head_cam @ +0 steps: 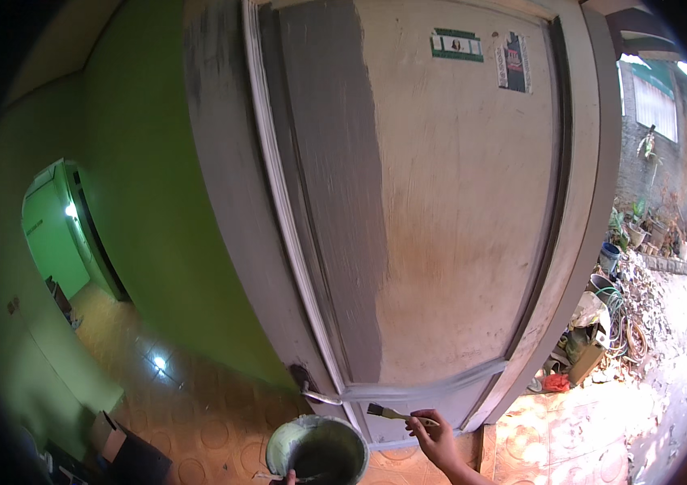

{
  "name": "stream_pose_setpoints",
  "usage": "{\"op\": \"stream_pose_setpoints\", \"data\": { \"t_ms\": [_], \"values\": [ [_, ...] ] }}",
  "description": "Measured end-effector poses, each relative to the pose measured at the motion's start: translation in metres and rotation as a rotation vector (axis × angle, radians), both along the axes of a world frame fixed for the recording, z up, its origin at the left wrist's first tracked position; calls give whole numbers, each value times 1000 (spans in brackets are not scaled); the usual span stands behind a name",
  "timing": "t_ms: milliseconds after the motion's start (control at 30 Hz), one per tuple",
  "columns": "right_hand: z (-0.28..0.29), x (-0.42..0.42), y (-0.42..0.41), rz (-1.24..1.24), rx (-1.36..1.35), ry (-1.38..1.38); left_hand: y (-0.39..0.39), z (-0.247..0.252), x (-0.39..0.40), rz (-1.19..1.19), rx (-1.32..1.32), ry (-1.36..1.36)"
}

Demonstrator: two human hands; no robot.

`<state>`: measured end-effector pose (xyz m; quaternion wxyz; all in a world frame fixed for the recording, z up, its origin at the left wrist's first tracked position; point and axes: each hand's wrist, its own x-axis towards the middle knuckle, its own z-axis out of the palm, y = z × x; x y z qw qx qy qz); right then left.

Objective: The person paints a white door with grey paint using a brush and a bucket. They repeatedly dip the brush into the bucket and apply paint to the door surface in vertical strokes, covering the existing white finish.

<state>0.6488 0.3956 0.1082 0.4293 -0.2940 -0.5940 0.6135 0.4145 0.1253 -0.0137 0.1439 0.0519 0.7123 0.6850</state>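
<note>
My right hand [436,441] grips the pale handle of a paintbrush [389,413], its dark bristles pointing left, just in front of the door's lower part. Below and left of the brush is a paint-smeared bucket [279,439] with a dark inside. Only a bit of my left hand [290,478] shows, at the bucket's near rim beside a thin stick-like piece [267,476]. Before me stands a panelled door [458,200]. Grey paint [334,182] covers a left strip of its upper panel; the rest is stained beige. The middle rail [422,390] and lower panel look grey too.
A metal lever handle [322,398] juts from the door's left side, close above the bucket. Cardboard [107,433] lies at lower left on the tiled floor [213,433]. Outside on the right are a coiled hose [635,339], potted plants [637,233] and dry leaves.
</note>
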Motion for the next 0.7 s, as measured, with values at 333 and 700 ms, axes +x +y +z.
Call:
{"op": "stream_pose_setpoints", "data": {
  "t_ms": [333, 700],
  "values": [
    [37, 26, 7, 32, 372, -236, 42, 69, 63, -111, -47, 8],
    [82, 22, 6, 42, 572, -476, 64, 118, 82, -253, 30, -62]
  ]
}}
